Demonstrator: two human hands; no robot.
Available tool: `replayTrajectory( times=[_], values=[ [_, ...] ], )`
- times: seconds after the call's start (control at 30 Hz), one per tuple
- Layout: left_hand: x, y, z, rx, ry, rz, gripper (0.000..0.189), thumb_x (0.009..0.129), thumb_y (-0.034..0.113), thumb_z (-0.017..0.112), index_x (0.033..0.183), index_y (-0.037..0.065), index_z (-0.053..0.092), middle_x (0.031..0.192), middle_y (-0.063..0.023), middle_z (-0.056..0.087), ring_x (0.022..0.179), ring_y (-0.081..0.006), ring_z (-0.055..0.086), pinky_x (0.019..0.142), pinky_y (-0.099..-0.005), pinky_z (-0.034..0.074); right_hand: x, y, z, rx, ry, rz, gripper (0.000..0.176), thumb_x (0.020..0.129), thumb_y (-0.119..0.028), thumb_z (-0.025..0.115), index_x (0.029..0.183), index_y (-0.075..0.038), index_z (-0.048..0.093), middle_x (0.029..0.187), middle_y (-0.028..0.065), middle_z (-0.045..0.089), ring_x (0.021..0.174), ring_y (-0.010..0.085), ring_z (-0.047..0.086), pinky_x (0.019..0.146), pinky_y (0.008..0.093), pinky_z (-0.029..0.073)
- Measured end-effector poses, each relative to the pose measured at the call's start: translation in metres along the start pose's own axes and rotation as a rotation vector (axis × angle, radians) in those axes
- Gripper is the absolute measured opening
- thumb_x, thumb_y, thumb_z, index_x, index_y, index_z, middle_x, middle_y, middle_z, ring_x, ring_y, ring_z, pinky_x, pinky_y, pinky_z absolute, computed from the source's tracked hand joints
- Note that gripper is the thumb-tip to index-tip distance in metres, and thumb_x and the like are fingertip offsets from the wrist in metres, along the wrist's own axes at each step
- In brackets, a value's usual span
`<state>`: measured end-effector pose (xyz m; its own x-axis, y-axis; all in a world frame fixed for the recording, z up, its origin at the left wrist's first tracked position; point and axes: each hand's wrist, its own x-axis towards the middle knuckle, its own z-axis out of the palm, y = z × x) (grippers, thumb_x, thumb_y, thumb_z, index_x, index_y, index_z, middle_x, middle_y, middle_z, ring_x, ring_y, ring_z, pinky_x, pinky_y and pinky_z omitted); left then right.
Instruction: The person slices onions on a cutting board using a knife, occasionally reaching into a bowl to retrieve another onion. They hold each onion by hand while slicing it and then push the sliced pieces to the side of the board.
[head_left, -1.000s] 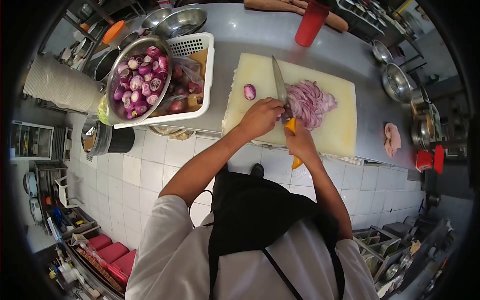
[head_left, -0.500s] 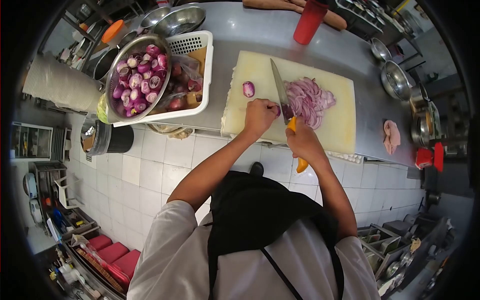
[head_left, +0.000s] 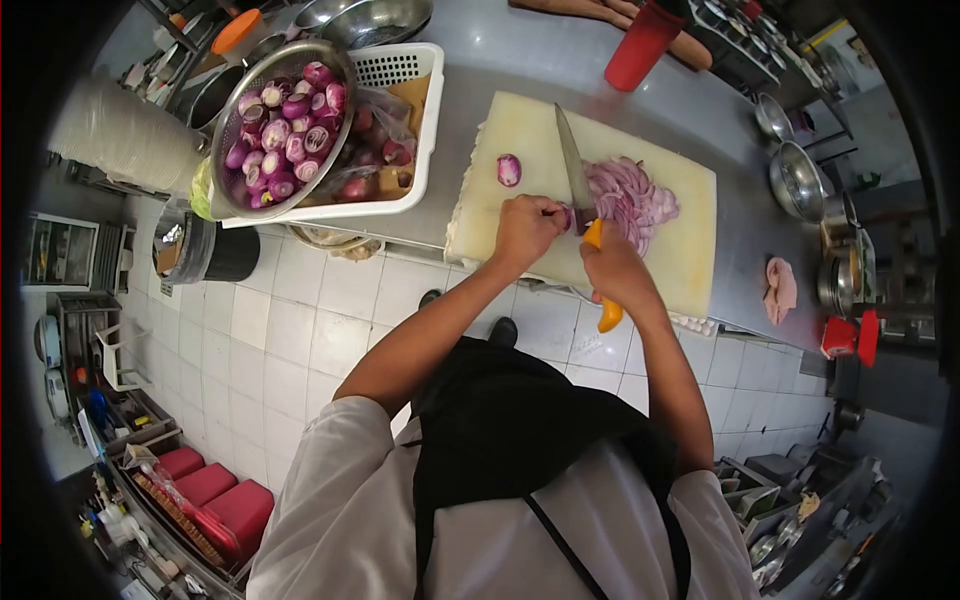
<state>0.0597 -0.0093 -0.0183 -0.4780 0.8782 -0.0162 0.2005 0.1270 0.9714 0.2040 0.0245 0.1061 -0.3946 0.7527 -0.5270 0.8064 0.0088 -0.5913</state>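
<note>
My right hand (head_left: 618,268) is wrapped round the yellow handle of a large kitchen knife (head_left: 571,150). The blade stands on the pale cutting board (head_left: 690,245), its tip pointing away from me. Close to the left of the blade, my left hand (head_left: 528,234) grips a piece of red onion (head_left: 568,218) with bent fingers, which mostly hide it. Another peeled onion piece (head_left: 509,170) lies on the board beyond that hand. A heap of sliced red onion (head_left: 632,198) spreads to the right of the blade.
Left of the board, a metal colander (head_left: 343,130) of peeled red onions rests on a white basket (head_left: 432,120) with bagged onions. A red bottle (head_left: 640,48) stands at the back near another person's arms (head_left: 570,12). A pink cloth (head_left: 780,288) and steel bowls (head_left: 797,182) are on the right.
The whole view has shifted slightly, so the board and basket appear a little further right and up. Both hands keep their holds, with the knife still beside the onion piece.
</note>
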Motion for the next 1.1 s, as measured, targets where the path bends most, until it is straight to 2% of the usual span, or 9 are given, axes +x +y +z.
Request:
replayTrajectory(
  times=[0.13,0.23,0.27,0.37,0.47,0.57,0.6,0.9,1.1],
  values=[
    [0.002,-0.006,0.0,-0.024,-0.017,-0.001,0.016,0.087,0.009,0.073,0.092,-0.005,0.079,0.073,-0.011,0.076,0.065,-0.0115,0.071,0.063,-0.0269,0.056,0.02,0.032,0.039,-0.068,0.094,-0.057,0.039,0.099,-0.014,0.051,0.128,0.01,0.043,0.088,0.0347,0.069,0.079,0.048,0.071,0.077,0.0547,0.056],
    [0.001,-0.006,0.0,-0.06,0.003,0.022,0.016,0.087,0.008,0.073,0.093,-0.005,0.08,0.073,-0.0109,0.076,0.066,-0.0117,0.071,0.064,-0.0268,0.057,0.04,0.046,0.053,-0.187,0.172,-0.16,0.04,0.099,-0.013,0.051,0.129,0.011,0.043,0.088,0.0344,0.069,0.076,0.0465,0.072,0.076,0.0541,0.057],
    [-0.001,-0.005,0.0,-0.076,0.001,0.03,0.016,0.086,0.008,0.073,0.093,-0.005,0.08,0.073,-0.0108,0.076,0.066,-0.0118,0.071,0.065,-0.0268,0.057,0.045,0.051,0.051,-0.139,0.164,-0.166,0.037,0.098,-0.013,0.053,0.125,0.011,0.044,0.087,0.0346,0.069,0.08,0.0496,0.07,0.079,0.0554,0.056],
    [0.0,-0.003,-0.002,-0.011,-0.023,0.003,0.015,0.086,0.007,0.072,0.093,-0.005,0.08,0.073,-0.0105,0.076,0.065,-0.0121,0.071,0.065,-0.027,0.057,0.004,-0.001,0.009,0.044,-0.009,0.034,0.034,0.097,-0.012,0.054,0.12,0.01,0.044,0.087,0.0356,0.068,0.089,0.0548,0.068,0.084,0.0578,0.054],
    [0.001,-0.006,0.0,0.001,-0.006,0.038,0.015,0.086,0.006,0.072,0.093,-0.005,0.08,0.072,-0.0102,0.076,0.064,-0.0125,0.071,0.065,-0.0273,0.057,-0.015,-0.009,0.008,0.027,-0.019,0.045,0.032,0.097,-0.013,0.054,0.117,0.01,0.045,0.085,0.035,0.068,0.082,0.0536,0.069,0.077,0.0567,0.055],
    [0.001,-0.002,-0.001,-0.031,-0.026,-0.038,0.015,0.086,0.006,0.073,0.093,-0.005,0.079,0.072,-0.0105,0.076,0.063,-0.0125,0.071,0.064,-0.0273,0.057,0.041,0.06,0.065,-0.143,0.213,-0.213,0.032,0.098,-0.014,0.054,0.118,0.009,0.045,0.086,0.0344,0.068,0.067,0.0459,0.07,0.064,0.052,0.057],
    [0.001,-0.004,-0.001,-0.044,-0.015,-0.032,0.014,0.086,0.006,0.073,0.093,-0.005,0.079,0.072,-0.0107,0.076,0.063,-0.0126,0.071,0.064,-0.0273,0.057,0.04,0.054,0.063,-0.146,0.208,-0.182,0.031,0.099,-0.015,0.053,0.118,0.008,0.045,0.089,0.0358,0.068,0.059,0.0409,0.07,0.056,0.0491,0.056],
    [0.001,-0.003,-0.001,-0.043,-0.026,-0.012,0.013,0.085,0.005,0.073,0.09,-0.006,0.078,0.072,-0.0108,0.075,0.063,-0.0127,0.071,0.062,-0.0277,0.056,-0.019,-0.014,0.001,-0.035,-0.03,0.033,0.037,0.1,-0.015,0.051,0.126,0.011,0.044,0.083,0.0229,0.068,0.054,0.031,0.068,0.053,0.0429,0.056],
    [0.001,0.0,-0.002,-0.028,-0.022,-0.017,0.013,0.085,0.005,0.072,0.091,-0.006,0.078,0.072,-0.0113,0.075,0.063,-0.0123,0.071,0.062,-0.0275,0.056,-0.017,-0.005,0.02,-0.052,0.01,0.008,0.031,0.1,-0.013,0.051,0.12,0.01,0.045,0.087,0.0277,0.069,0.057,0.0343,0.07,0.056,0.0455,0.056]
  ],
)
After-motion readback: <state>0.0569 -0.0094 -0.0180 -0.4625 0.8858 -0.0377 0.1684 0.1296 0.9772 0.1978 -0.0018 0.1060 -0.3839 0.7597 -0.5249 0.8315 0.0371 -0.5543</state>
